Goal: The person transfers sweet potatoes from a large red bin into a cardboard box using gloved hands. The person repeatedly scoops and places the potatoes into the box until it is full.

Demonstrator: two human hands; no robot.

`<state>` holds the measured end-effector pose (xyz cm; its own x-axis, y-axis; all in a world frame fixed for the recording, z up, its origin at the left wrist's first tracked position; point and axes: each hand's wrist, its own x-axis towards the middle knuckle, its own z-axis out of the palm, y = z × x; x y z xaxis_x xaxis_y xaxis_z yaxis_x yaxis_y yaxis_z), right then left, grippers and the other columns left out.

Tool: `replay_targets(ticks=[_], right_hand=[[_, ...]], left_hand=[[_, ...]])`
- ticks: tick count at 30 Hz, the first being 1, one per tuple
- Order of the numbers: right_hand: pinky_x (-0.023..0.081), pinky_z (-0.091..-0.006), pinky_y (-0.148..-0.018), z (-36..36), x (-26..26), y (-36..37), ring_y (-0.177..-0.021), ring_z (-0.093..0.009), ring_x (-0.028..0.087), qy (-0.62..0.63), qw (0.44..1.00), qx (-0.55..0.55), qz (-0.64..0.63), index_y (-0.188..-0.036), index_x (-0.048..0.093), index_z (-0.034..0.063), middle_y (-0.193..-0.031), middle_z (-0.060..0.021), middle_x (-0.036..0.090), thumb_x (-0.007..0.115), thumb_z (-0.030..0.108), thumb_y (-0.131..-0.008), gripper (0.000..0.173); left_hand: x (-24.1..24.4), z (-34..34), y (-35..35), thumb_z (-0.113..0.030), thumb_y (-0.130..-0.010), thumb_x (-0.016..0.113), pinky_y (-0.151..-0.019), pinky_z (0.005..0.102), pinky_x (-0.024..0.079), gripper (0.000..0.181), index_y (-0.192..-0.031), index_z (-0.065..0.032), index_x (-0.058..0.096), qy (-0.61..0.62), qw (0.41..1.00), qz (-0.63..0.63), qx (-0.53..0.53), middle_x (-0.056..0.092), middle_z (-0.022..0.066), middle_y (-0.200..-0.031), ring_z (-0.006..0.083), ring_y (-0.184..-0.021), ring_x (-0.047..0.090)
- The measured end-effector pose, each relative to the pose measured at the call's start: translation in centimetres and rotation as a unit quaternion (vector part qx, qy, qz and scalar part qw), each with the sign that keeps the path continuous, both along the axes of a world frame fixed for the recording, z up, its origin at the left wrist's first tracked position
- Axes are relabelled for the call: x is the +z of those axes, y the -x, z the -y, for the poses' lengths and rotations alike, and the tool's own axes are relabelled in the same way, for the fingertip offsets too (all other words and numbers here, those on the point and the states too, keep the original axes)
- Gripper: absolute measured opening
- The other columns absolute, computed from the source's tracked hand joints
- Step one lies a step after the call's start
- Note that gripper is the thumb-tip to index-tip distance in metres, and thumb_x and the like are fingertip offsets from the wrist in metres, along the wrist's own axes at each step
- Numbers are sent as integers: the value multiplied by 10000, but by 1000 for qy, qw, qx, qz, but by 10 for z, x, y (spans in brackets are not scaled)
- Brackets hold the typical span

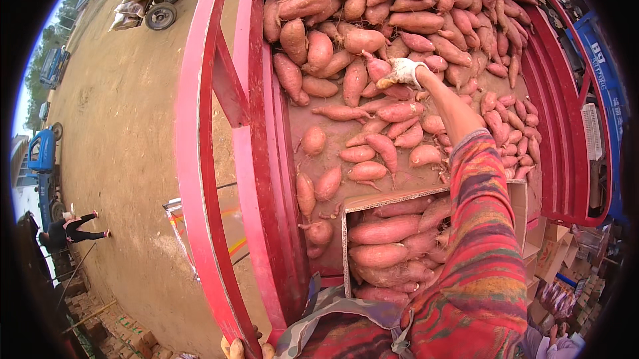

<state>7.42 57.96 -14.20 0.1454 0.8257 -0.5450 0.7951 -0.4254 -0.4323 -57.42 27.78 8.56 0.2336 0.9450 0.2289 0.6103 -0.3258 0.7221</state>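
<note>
My right hand (399,73), in a white glove with soiled fingertips, reaches out over the truck bed to the edge of a sweet potato heap (359,4). Its fingers are closed around a reddish sweet potato (377,67) with a pointed end. At the bottom of the view, my left hand (237,348) grips the red metal side rail (219,259); only its fingertips show. Right in front of me stands an open cardboard box (394,200) holding large sweet potatoes (382,229). My right sleeve covers part of it.
Loose sweet potatoes (367,170) lie between box and heap; smaller ones (514,134) are piled at the right. A red side wall (554,109) bounds the bed. Cartons (554,254) stand at the lower right. A person (75,231) and a blue truck (42,159) are off left.
</note>
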Motion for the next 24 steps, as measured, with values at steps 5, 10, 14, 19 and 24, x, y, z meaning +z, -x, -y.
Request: replay_targets(ticks=[5,10,14,19,24], right_hand=[[538,-296,-809,98,115,48,-1012,-133,608,-129,880,-144,-434,-1258,602,82,-1173,-37,638,768,281,-832,499],[509,-341,-955,215,196,94,-1126,-221,598,-202,718,-108,-658,-1324,508,24,-1205,-108,623,729,314,-859,592],[472,-333,-1000,311,226,161,-1169,-212,571,-245,774,-162,-560,-1375,468,57,-1271,-104,586,780,277,-790,699],[426,-322,-1057,393,250,222,-1222,-201,537,-218,936,-168,-219,-1438,418,98,-1354,-99,539,842,231,-704,858],[422,-388,-1045,440,267,256,-1261,-308,520,-238,967,42,-81,-1434,429,111,-1354,-177,541,831,248,-700,848]], left_hand=[[-8,-9,0,-72,-873,640,-676,307,519,652,-1459,-86,355,-54,997,55,-25,633,190,-1016,189,-770,612],[-11,-20,-22,30,-829,632,-853,363,524,624,-1410,-25,413,-26,996,88,18,568,174,-1223,251,-933,632],[2,-22,-29,47,-871,614,-955,364,481,576,-1410,-14,421,10,995,94,19,499,154,-1378,240,-1114,582],[14,-18,-37,10,-896,625,-1098,353,350,550,-1411,-10,433,-9,991,133,-32,488,136,-1417,218,-1318,450],[12,-22,-31,-1,-902,637,-1104,383,373,573,-1422,-9,398,-56,993,80,-66,466,148,-1430,241,-1315,465]])
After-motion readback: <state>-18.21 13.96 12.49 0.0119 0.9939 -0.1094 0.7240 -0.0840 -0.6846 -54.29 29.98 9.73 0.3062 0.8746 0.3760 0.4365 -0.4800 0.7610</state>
